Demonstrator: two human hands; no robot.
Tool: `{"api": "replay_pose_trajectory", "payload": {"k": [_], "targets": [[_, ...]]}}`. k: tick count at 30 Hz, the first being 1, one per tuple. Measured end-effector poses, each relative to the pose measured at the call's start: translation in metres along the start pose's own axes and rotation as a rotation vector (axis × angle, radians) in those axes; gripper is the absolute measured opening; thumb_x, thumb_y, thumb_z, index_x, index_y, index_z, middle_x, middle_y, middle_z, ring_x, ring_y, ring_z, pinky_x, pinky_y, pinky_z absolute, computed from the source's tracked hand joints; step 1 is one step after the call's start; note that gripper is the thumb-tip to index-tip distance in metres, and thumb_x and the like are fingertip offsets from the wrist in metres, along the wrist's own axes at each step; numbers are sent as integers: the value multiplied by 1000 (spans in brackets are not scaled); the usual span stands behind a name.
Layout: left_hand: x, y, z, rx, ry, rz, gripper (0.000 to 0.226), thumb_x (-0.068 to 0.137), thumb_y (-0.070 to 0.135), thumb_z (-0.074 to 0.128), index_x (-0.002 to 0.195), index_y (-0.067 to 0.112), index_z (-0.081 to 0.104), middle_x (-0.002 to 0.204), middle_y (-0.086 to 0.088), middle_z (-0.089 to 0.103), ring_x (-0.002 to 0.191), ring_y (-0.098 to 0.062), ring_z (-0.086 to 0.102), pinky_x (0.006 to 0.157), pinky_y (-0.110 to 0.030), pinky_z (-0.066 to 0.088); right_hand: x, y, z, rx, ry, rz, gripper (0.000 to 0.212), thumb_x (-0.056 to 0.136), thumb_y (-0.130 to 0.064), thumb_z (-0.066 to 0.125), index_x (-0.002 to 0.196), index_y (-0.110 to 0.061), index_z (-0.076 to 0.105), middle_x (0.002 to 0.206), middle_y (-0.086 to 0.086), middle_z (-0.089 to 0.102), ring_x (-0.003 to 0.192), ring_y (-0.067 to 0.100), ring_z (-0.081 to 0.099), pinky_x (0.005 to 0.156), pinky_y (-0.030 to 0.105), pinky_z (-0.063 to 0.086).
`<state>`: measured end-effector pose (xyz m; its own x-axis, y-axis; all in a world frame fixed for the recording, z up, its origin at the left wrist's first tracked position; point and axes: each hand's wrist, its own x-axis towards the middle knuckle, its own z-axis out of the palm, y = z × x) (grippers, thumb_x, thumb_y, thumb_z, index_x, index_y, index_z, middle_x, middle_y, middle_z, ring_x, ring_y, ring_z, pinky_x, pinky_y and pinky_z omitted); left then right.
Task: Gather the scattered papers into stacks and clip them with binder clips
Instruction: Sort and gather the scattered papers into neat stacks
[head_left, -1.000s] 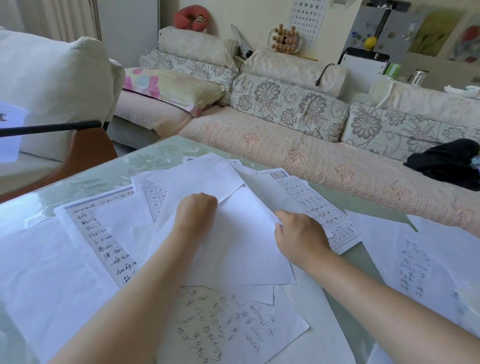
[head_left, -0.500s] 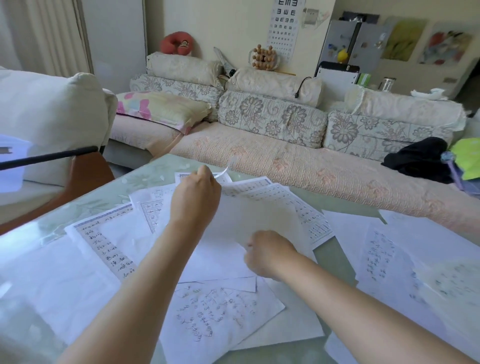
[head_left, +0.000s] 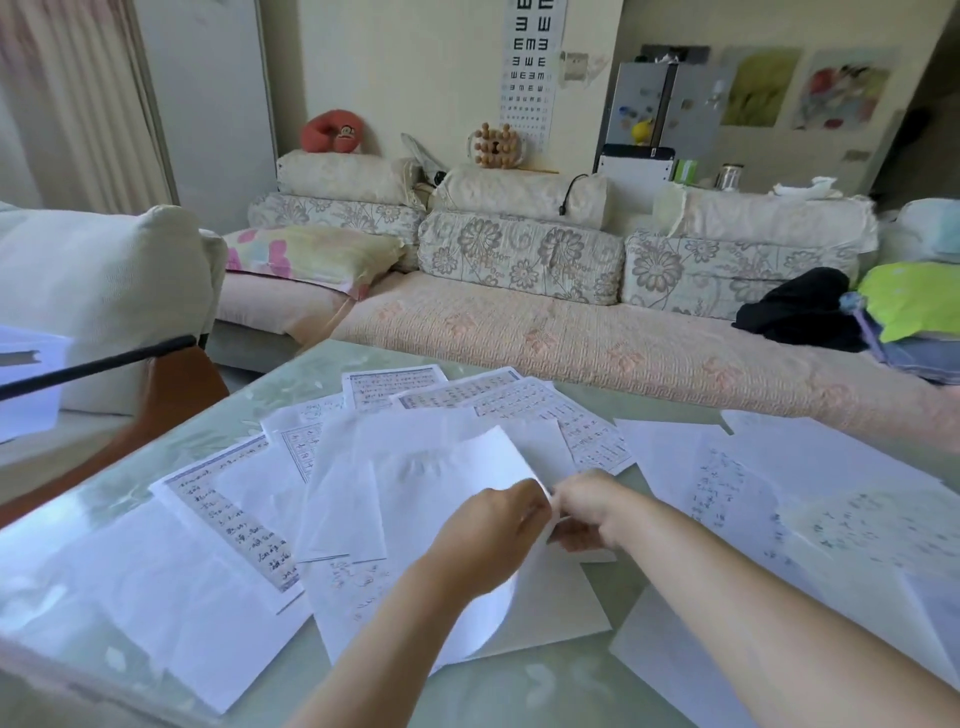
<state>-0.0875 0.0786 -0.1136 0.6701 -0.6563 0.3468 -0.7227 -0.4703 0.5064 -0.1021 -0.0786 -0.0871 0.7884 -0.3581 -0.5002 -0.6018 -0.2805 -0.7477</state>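
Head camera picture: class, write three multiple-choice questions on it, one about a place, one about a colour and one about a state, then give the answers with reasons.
1. Where does the black cloth lie?
A. on the sofa seat
B. on the floor
C. over the curtain

2. What colour is the neck pillow?
A. blue
B. red
C. green

3. How is the sheet at the hands?
A. crumpled into a ball
B. torn in two
C. lifted by one corner

Answers:
1 A, it rests on the seat towards the right end.
2 B, it shows red against the pale wall.
3 C, the left hand and right hand pinch its corner.
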Motion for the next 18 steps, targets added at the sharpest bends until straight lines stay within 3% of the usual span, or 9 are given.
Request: {"api": "replay_pose_trajectory", "payload": {"k": [2,4,7,9,11,14,18], "targets": [[2,1,4,-80,-37,-50,29,97,48,41,100,25,58,97,5,71,90,-21,64,78,-36,50,11,7,-7,-130,151,-39,23,75,8,60,94,0,71,80,9,67,65,18,59,53,20,42],[5,-7,3,-66,-26,-146,32,95,53,40,107,30,58,108,11,69,102,-15,61,86,-33,50,22,16,-17,-120,309,-79,19,72,5,62,88,-1,71,83,7,67,69,15,53,53,19,38],[7,-38,0,276,-80,-305,42,94,56,41,130,36,50,141,6,51,135,-20,39,107,-39,35,34,26,-29,-246,454,-91,12,62,-5,54,67,-12,63,67,3,58,59,18,49,53,22,34],[7,-60,-2,392,-190,-439,60,91,64,39,143,36,36,154,-1,31,145,-28,19,114,-49,18,40,24,-28,-309,469,-73,10,63,-8,49,67,-14,56,69,3,56,62,24,51,50,22,34],[7,-76,1,388,-262,-501,68,86,70,37,145,36,32,153,-2,28,143,-30,17,113,-54,18,47,19,-22,-258,486,-37,13,70,-13,51,81,-17,56,86,5,60,79,28,56,53,22,37],[7,-82,7,406,-247,-437,69,85,70,37,144,35,32,152,-1,28,140,-27,20,113,-46,22,57,9,-12,-105,460,31,34,76,-20,64,106,-10,53,110,11,60,104,33,57,72,30,50],[12,-77,-2,223,-206,-427,69,92,60,43,151,32,24,154,2,34,143,-21,25,113,-36,24,64,-6,-9,-94,416,82,28,83,-11,67,103,-9,48,97,6,56,91,25,56,73,28,45]]}}
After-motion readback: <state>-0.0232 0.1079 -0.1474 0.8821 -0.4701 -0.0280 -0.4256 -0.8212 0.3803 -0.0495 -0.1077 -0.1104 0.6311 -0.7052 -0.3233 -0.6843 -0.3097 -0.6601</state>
